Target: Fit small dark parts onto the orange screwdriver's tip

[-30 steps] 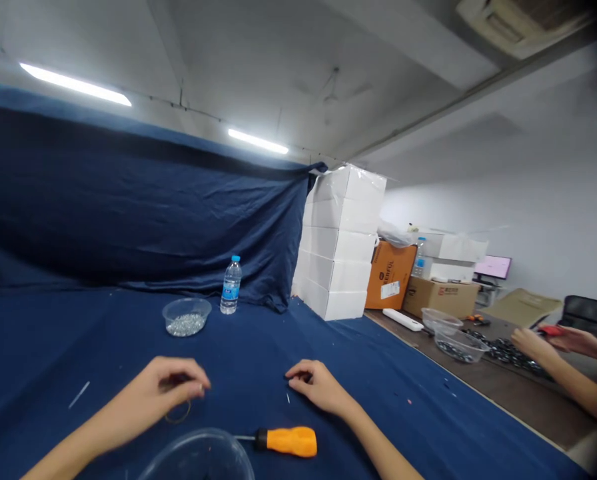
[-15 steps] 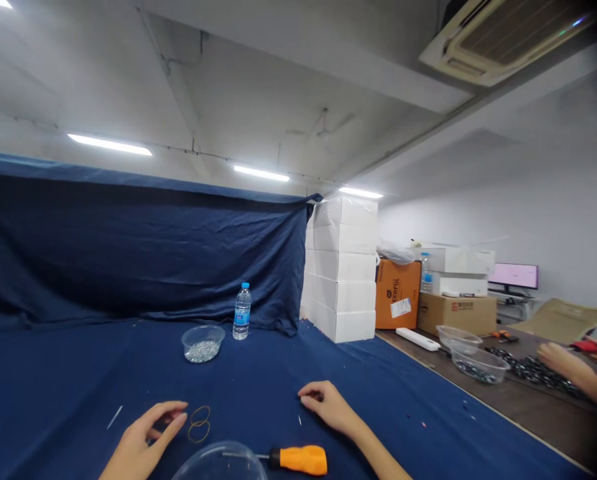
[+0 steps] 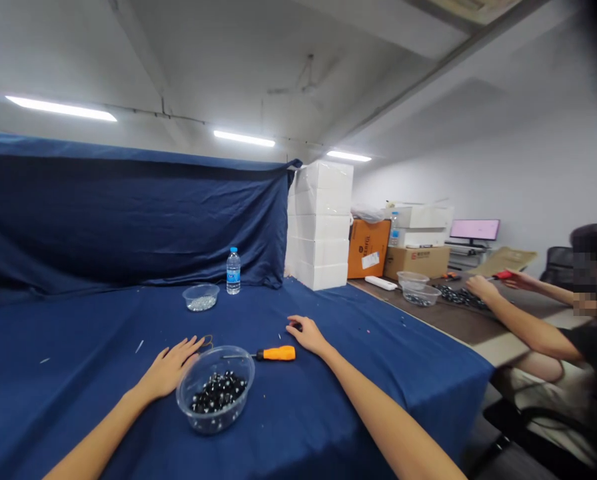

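My left hand (image 3: 171, 367) lies flat on the blue cloth with its fingers spread, holding nothing. Its fingertips touch or partly cover thin brownish rings (image 3: 208, 341), like rubber bands. Right beside it stands a clear plastic bowl (image 3: 186, 393) holding many small black pieces with shiny bits (image 3: 218, 392). An orange-handled screwdriver (image 3: 278, 353) lies behind the bowl's right side, its shaft seen through the rim. My right hand (image 3: 308, 335) rests on the cloth beyond the handle, fingers curled towards the thumb. Something dark shows under them; I cannot tell whether it is a part or shadow.
Farther back are a clear bowl (image 3: 201, 301) of small silvery pieces and a water bottle (image 3: 233, 272). White boxes (image 3: 323, 230) are stacked behind. At the right, a co-worker's hand (image 3: 483, 290) is over black parts (image 3: 458, 297) on a brown table, near a red-handled tool (image 3: 502, 275).
My view has tilted down and turned, showing the near bowl's contents and the co-worker. My left hand has gone from half-curled to flat, over the rings. The right hand stays curled.
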A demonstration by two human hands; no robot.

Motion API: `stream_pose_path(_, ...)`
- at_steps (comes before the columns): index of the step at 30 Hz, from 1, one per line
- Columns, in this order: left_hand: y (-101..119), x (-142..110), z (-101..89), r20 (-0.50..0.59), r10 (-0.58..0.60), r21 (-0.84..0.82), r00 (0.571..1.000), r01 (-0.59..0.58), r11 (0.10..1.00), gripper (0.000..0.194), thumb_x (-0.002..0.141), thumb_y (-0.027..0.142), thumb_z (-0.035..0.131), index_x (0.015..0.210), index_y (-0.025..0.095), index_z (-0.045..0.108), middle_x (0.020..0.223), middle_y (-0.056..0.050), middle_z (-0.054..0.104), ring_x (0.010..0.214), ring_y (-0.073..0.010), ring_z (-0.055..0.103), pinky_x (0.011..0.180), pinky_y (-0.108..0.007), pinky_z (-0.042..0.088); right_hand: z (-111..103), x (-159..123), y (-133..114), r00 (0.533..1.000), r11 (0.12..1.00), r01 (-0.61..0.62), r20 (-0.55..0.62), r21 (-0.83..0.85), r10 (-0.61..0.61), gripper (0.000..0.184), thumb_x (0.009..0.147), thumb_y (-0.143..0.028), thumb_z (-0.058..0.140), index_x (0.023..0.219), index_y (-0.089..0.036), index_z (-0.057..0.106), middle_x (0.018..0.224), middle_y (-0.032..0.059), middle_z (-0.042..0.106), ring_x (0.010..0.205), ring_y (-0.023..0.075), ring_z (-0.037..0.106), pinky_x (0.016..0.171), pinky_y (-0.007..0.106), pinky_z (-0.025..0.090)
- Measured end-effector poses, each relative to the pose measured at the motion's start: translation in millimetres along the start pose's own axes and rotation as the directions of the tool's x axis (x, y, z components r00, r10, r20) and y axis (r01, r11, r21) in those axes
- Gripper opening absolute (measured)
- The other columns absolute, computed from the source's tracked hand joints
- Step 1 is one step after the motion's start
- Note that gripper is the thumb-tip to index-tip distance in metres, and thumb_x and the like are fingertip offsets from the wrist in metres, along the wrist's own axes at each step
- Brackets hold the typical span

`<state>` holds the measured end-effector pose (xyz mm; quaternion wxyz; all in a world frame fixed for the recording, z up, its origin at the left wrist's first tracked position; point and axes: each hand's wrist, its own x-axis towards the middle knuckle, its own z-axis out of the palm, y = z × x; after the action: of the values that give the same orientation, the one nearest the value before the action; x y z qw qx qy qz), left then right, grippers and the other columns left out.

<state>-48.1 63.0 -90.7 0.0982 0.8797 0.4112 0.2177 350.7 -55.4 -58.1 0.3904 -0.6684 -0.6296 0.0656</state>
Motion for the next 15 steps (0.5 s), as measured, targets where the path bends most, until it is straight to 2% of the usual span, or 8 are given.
stream_pose_path(3,5.7,0.7,-6.4,0.029,0.02,0.025,0.999,-0.02,0.999,0.053,0.097,0.049,0.038,0.138,0.029,0.065,0.152,-0.004,0.057,0.144,-0.0283,0.049,0.12,-0.047,0.033,0.1,-5.8,2.4,1.0,0.999,-0.022,-0.023,-0.046,0.021,0.03,0.098,-0.034,0.065,0.122,-0.016,0.065,0.121,0.009,0.068,0.107,0.0238,0.067,0.094,0.047,0.057)
stream_pose_path(5,11.2,2.5,-9.0,0.011,-0.018,0.037,1.0,0.017,0.999,0.053,0.097,0.055,0.041,0.131,0.027,0.07,0.147,-0.006,0.062,0.137,-0.0294,0.056,0.117,-0.043,0.039,0.1,-7.9,3.3,0.999,0.996,-0.037,-0.024,-0.082,0.035,0.029,0.099,-0.034,0.065,0.121,-0.016,0.065,0.122,0.009,0.068,0.107,0.0235,0.068,0.093,0.046,0.057)
stream_pose_path(9,23.8,8.1,-9.0,-0.041,-0.148,0.046,0.988,0.15,0.988,0.044,0.095,0.056,0.05,0.111,0.024,0.077,0.129,-0.009,0.073,0.119,-0.0318,0.067,0.101,-0.044,0.051,-1.6,-12.8,0.9,0.999,0.984,-0.045,-0.014,-0.171,0.044,0.029,0.099,-0.034,0.065,0.121,-0.016,0.065,0.125,0.0096,0.066,0.111,0.0242,0.066,0.096,0.047,0.056)
stream_pose_path(15,30.1,9.3,-13.5,-0.036,-0.2,0.074,0.979,0.202,0.977,0.028,0.098,0.043,0.061,0.098,0.016,0.071,0.105,-0.008,0.073,0.099,-0.0229,0.069,0.09,-0.043,0.054,-5.4,-24.0,-4.7,0.998,0.962,0.002,0.056,-0.272,0.014,0.029,0.099,-0.034,0.065,0.123,-0.017,0.065,0.13,0.0101,0.064,0.116,0.0255,0.064,0.099,0.049,0.054)
